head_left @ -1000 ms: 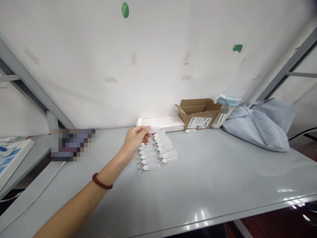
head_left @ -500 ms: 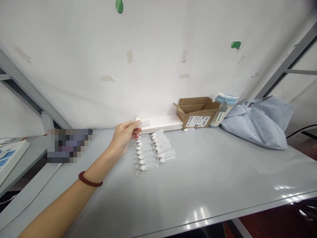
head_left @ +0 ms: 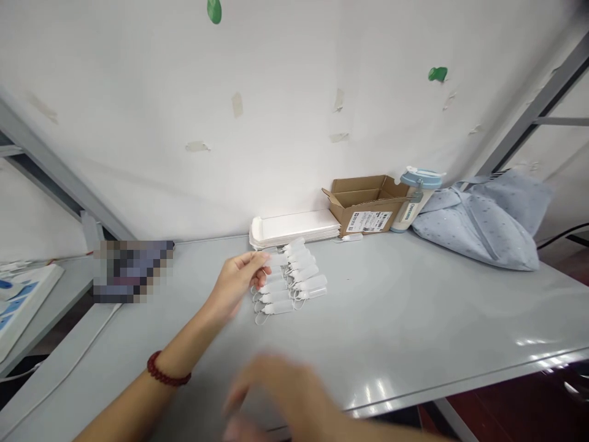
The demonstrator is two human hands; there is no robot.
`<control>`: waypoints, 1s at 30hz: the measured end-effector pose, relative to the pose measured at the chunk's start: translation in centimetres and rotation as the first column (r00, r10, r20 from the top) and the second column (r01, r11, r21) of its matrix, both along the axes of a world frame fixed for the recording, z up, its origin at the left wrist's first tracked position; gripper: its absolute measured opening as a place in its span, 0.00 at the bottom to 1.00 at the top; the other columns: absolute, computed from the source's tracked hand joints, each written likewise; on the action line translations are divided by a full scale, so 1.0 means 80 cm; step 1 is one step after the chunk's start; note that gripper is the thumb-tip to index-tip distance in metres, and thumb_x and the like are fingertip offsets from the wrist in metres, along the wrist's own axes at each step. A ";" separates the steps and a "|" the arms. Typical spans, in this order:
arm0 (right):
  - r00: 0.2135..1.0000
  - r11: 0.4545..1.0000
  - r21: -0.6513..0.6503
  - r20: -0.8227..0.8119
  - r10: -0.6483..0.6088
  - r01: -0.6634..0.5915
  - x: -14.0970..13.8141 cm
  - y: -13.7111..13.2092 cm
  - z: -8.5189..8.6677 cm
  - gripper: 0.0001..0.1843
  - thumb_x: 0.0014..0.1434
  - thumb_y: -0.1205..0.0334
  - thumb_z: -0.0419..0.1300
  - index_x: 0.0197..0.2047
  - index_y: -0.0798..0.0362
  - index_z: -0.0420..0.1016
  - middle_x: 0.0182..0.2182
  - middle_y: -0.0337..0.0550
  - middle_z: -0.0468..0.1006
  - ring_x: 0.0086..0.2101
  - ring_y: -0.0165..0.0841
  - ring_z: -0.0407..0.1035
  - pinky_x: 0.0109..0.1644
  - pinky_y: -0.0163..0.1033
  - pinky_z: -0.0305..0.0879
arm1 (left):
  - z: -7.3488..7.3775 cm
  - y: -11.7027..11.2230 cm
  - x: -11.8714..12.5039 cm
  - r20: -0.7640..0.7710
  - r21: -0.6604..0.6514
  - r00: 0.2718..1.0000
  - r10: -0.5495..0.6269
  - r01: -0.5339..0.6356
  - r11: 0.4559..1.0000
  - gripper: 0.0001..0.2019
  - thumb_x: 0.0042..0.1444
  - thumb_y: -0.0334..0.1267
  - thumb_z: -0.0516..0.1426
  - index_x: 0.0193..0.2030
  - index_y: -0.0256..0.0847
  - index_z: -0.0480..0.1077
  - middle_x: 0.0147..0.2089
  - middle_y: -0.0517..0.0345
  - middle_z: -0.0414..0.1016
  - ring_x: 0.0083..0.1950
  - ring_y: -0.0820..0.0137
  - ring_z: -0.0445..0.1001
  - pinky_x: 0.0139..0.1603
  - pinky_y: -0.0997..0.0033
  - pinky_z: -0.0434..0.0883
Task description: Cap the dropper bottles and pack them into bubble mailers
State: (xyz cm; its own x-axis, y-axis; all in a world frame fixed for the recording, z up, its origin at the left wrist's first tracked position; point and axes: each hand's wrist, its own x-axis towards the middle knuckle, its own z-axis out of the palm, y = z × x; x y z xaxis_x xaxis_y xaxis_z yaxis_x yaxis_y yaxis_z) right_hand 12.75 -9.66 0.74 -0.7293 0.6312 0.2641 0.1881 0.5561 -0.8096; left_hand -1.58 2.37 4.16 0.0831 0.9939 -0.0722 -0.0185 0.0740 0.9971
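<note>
My left hand point(head_left: 237, 276), a dark red beaded bracelet on its wrist, pinches a small translucent bottle point(head_left: 278, 260) with thumb and fingers. That bottle sticks out to the right, just over the others. Under and beside the hand, several like bottles point(head_left: 311, 283) lie in two columns on the grey table point(head_left: 391, 325), with thin white loops at their capped ends. My right hand point(head_left: 280, 393) is at the lower middle, smeared by motion. Its fingers are too blurred to read.
Behind the bottles lies a stack of flat white packets point(head_left: 294, 226). To its right stand an open cardboard box point(head_left: 368, 205), a blue-lidded cup point(head_left: 416, 196) and a pale blue cloth bag point(head_left: 478, 227). A single bottle point(head_left: 353, 237) lies before the box. A white cable point(head_left: 69, 362) crosses the left side.
My left hand has come down and nearer from the white packets to the bottle columns, still pinching the bottle. My right hand has entered from the bottom edge.
</note>
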 end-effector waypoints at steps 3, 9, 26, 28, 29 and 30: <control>0.949 0.906 0.285 -0.056 -0.309 0.312 0.040 0.074 0.018 0.18 0.61 0.66 0.51 0.55 0.52 0.61 0.52 0.55 0.65 0.53 0.44 0.60 0.54 0.55 0.62 | -0.010 -0.017 0.007 -0.065 0.008 0.996 -0.060 0.061 0.998 0.12 0.51 0.46 0.60 0.29 0.37 0.72 0.24 0.61 0.71 0.21 0.76 0.64 0.24 0.75 0.62; 0.950 0.628 0.773 0.118 -0.289 0.094 0.082 0.138 0.003 0.16 0.64 0.67 0.49 0.55 0.56 0.60 0.34 0.49 0.74 0.34 0.36 0.70 0.35 0.41 0.69 | -0.016 -0.042 0.021 -0.136 0.025 0.976 -0.171 0.176 0.984 0.11 0.52 0.43 0.59 0.38 0.38 0.74 0.22 0.60 0.73 0.24 0.71 0.71 0.28 0.72 0.68; 0.937 0.785 0.523 -0.083 -0.340 0.331 0.110 0.125 0.003 0.18 0.63 0.67 0.50 0.56 0.50 0.61 0.34 0.46 0.70 0.32 0.33 0.66 0.34 0.38 0.66 | -0.009 -0.053 0.011 -0.187 0.104 0.981 0.041 -0.021 0.994 0.07 0.49 0.39 0.62 0.36 0.42 0.77 0.24 0.60 0.76 0.24 0.72 0.72 0.28 0.73 0.70; 0.936 0.794 0.506 -0.087 -0.342 0.337 0.109 0.124 0.002 0.18 0.63 0.68 0.50 0.56 0.50 0.61 0.34 0.45 0.69 0.32 0.32 0.65 0.34 0.38 0.66 | -0.009 -0.052 0.012 -0.162 0.068 0.986 0.042 -0.032 0.997 0.09 0.47 0.39 0.64 0.35 0.41 0.76 0.23 0.60 0.77 0.25 0.70 0.73 0.28 0.73 0.71; 0.935 0.797 0.498 -0.090 -0.344 0.341 0.109 0.124 0.002 0.17 0.63 0.68 0.50 0.56 0.51 0.62 0.34 0.45 0.69 0.32 0.32 0.65 0.34 0.37 0.66 | -0.008 -0.052 0.012 -0.153 0.057 0.987 0.049 -0.040 0.998 0.09 0.46 0.40 0.64 0.34 0.41 0.75 0.23 0.60 0.77 0.25 0.70 0.74 0.29 0.72 0.72; 0.934 0.800 0.491 -0.094 -0.346 0.345 0.109 0.124 0.003 0.17 0.63 0.68 0.50 0.55 0.51 0.62 0.34 0.45 0.69 0.32 0.32 0.65 0.34 0.37 0.66 | -0.009 -0.052 0.012 -0.149 0.055 0.987 0.055 -0.047 0.997 0.08 0.46 0.40 0.65 0.32 0.40 0.75 0.23 0.59 0.78 0.26 0.69 0.74 0.29 0.72 0.72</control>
State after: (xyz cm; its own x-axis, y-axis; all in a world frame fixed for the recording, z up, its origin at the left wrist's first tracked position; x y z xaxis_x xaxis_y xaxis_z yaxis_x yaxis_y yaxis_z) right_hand 21.50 0.27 0.95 -0.4880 0.6273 0.6069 0.4444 0.7770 -0.4459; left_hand -0.61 -1.77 3.48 0.0241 0.9993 -0.0289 0.1298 0.0255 0.9912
